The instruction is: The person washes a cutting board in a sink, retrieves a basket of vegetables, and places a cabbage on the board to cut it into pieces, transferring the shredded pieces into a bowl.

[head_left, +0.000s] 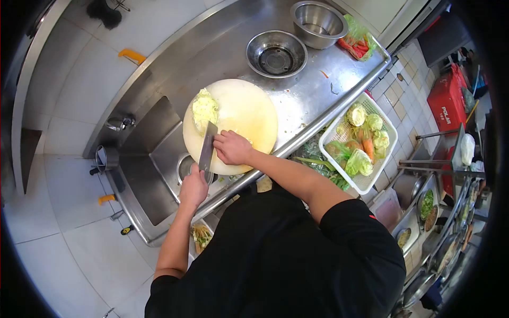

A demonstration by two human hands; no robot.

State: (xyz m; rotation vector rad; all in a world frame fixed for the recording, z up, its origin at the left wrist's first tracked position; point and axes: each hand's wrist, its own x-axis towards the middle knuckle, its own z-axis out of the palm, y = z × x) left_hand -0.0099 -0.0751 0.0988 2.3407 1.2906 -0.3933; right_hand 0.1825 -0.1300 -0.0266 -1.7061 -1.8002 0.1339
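Note:
My left hand is wrapped around the handle of a cleaver. The blade stands on a round cutting board, just below a heap of finely cut pale green cabbage. Close to the right side of the blade, my right hand is closed with its fingers curled down toward the board. Whatever lies under those fingers is hidden. A few yellowish bits show on the board beyond this hand.
The board overlaps a steel sink with a tap. Two steel bowls and a bag of red peppers stand at the far end of the counter. A white basket of vegetables is at the right.

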